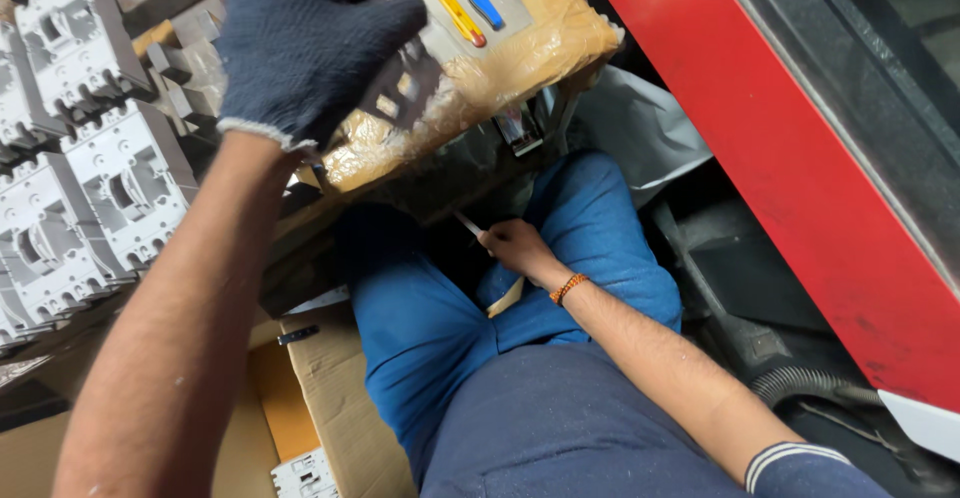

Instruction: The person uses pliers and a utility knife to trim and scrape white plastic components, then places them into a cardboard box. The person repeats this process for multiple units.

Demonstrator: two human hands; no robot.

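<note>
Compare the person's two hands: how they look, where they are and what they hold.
The left hand wears a dark knit glove; the right hand is bare, with an orange bead bracelet. The left is raised gripping a grey metal part; the right rests low by the lap, holding a thin pale strip.

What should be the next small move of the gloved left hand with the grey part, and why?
Probably lower the grey part onto the wrapped bench top: the left hand holds it above that surface, while the bare right hand is busy on the lap with a small pale object.
</note>
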